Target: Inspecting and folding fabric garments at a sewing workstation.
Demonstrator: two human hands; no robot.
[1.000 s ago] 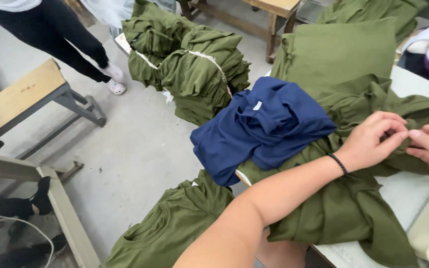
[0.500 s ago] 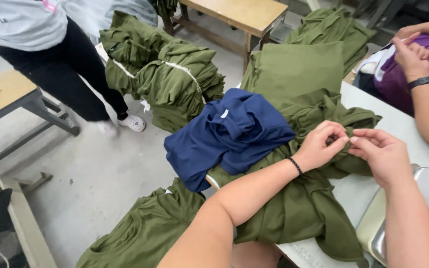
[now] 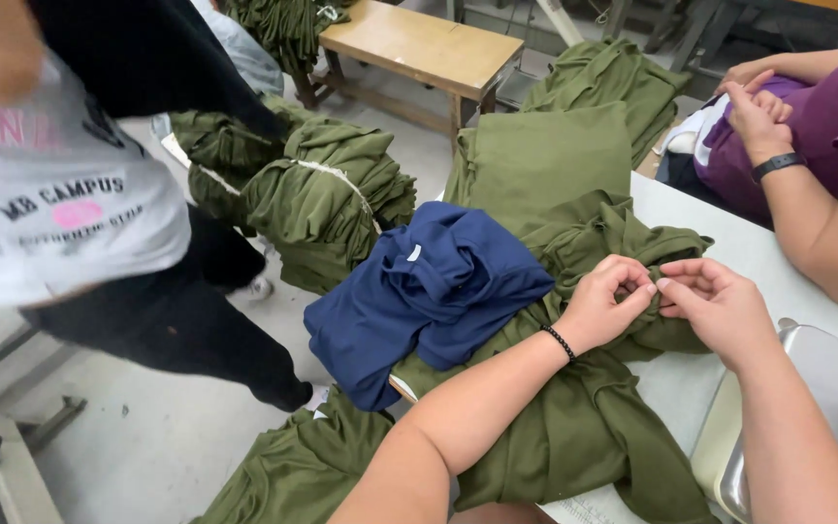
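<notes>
Grey concrete floor fills the left of the view, with a wooden bench at the top and tied bundles of olive green garments stacked beside it. Across the right runs a pale counter, heaped with more olive cloth, a smooth folded stack lying behind the crumpled pieces. A standing person in a white printed shirt and dark trousers passes close on the left, blurred. At the far right a seated co-worker in a purple top rests a hand with a dark wristband on purple cloth. A navy blue garment lies bunched on the counter's near-left edge, on top of the green pile. Just right of it sits the olive green garment, draped over the counter edge under both forearms. The left hand, a black bead bracelet at its wrist, has its fingers pinched together on a fold of that green garment. The right hand meets it, fingers likewise closed on the same fold, fingertips almost touching the left's.
</notes>
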